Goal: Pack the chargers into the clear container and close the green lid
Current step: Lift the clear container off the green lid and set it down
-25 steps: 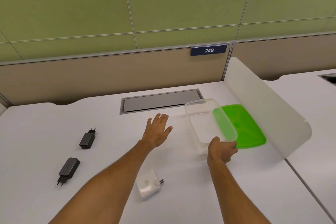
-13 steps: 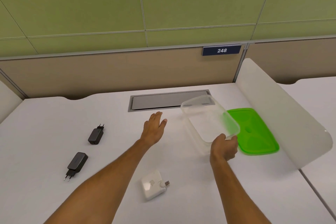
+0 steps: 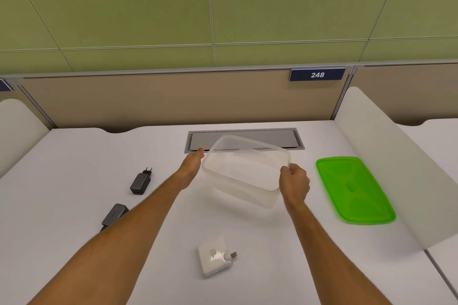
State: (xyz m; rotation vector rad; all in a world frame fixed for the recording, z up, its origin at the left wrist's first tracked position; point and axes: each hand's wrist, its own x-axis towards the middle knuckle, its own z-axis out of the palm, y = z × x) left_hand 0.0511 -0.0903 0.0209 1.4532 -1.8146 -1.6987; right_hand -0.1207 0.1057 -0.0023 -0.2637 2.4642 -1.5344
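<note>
White and bare, the surface (image 3: 260,230) of booth 248 carries everything we need, backed by a beige partition and green wall panels. Going left to right: two black chargers lie well out beyond our left arm, one small charger (image 3: 140,182) with its prongs pointing away, and a flatter one (image 3: 114,214) partly hidden under the forearm. Our left hand (image 3: 192,164) is flat and open, its fingers (image 3: 199,152) extended along the left wall of the clear container (image 3: 244,171); we cannot tell whether they touch it. We judge the hand is there to steady the box as it comes to the centre. Nearer us than both sets of fingers, between the forearms, a white charger (image 3: 214,259) rests with its prongs to the right. Our right hand (image 3: 295,182) has its fingers (image 3: 285,171) closed on the container's right rim, holding it tilted and apparently lifted, the opening towards us. It is empty. Just right of that hand the green lid (image 3: 354,190) lies flat and apart beside a white divider (image 3: 386,161), presumably parked clear of the packing. No charger is packed yet; setting the container down looks like the next call.
</note>
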